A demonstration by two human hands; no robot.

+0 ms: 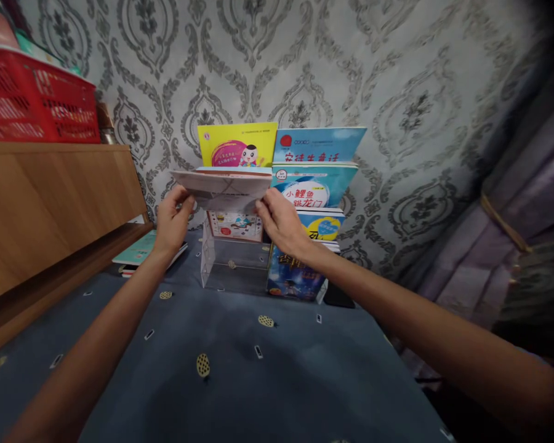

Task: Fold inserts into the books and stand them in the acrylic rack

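Both my hands hold a thin pale book (224, 187) flat in front of a clear tiered book rack (208, 261). My left hand (172, 220) grips its left edge, fingers closed round it. Its right edge is pinched by my right hand (279, 220). Behind it on the rack's top tier stands a yellow picture book (237, 144). A light blue book (318, 144) and more blue books (311, 184) fill the right column, with a dark blue one (292, 280) at the bottom.
The rack stands on a dark blue patterned cloth (240, 369) against grey damask wallpaper. A wooden cabinet (50, 203) with a red basket (37, 98) on top is at left, teal books (141, 249) lie beside it. A purple curtain (512, 234) hangs at right.
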